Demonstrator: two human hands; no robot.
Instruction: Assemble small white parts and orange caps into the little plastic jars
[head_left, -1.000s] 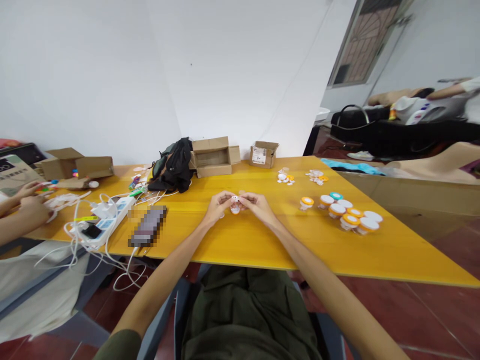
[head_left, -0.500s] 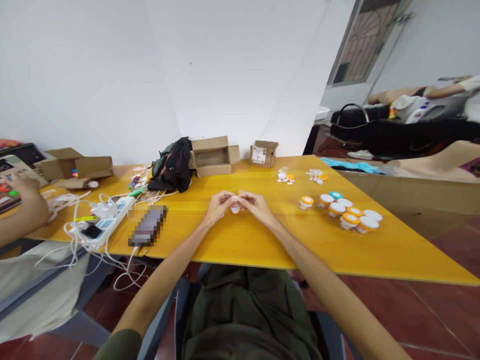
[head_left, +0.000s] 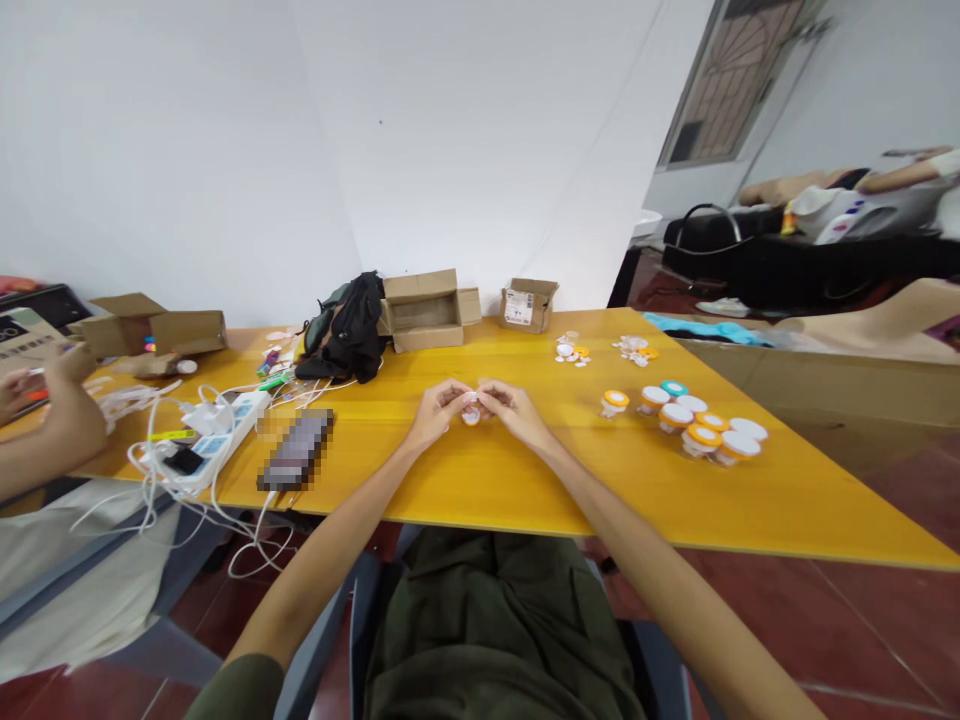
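Near the middle of the table my left hand [head_left: 437,412] and my right hand [head_left: 512,408] meet fingertip to fingertip. Both pinch a small white plastic piece [head_left: 471,398], whose exact kind is too small to make out. Just below the fingertips shows a small round part [head_left: 471,416] with a white face and an orange edge; whether it touches the white piece I cannot tell. To the right stands a single orange-and-white lidded piece [head_left: 614,402], clear underneath. Beyond it sits a group of similar round pieces [head_left: 703,438] with orange, white and teal tops.
Small loose parts lie in two piles [head_left: 572,352] [head_left: 636,349] at the back right. Cardboard boxes [head_left: 429,335] [head_left: 527,306] and a black bag [head_left: 346,335] stand along the wall. Leftward are a phone [head_left: 297,450], a power strip [head_left: 225,440] with cables, and another person's hands [head_left: 71,400].
My hands stay in nearly the same place, still pinching the white piece, with slight finger movement. At the far left, the other person's hands have shifted, and a second hand now shows.
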